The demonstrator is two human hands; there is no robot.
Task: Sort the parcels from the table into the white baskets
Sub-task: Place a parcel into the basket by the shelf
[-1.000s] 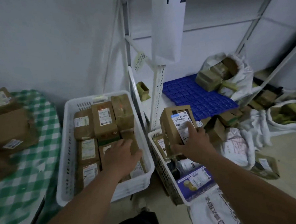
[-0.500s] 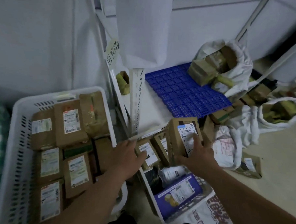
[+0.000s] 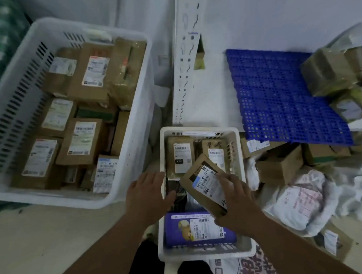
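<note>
Parcel (image 3: 205, 183) in brown card, its white label facing up, sits tilted over the middle of the small white basket (image 3: 240, 152), grasped by the right hand (image 3: 236, 201), whose fingers curl over its near right edge. Below it in the same basket lie two labelled brown boxes at the far end and a purple box (image 3: 181, 231) at the near end. The left hand (image 3: 147, 193) is released, fingers straight and spread, resting across the basket's left rim (thumb reaching inside). To the left stands the large white basket (image 3: 12, 99), packed with brown labelled parcels. Between the two baskets rises a white perforated shelf post (image 3: 184, 63). On the right a blue plastic grid (image 3: 278, 94) lies on the low shelf, with taped boxes on its far right and loose boxes and white bags on the floor nearby.
</note>
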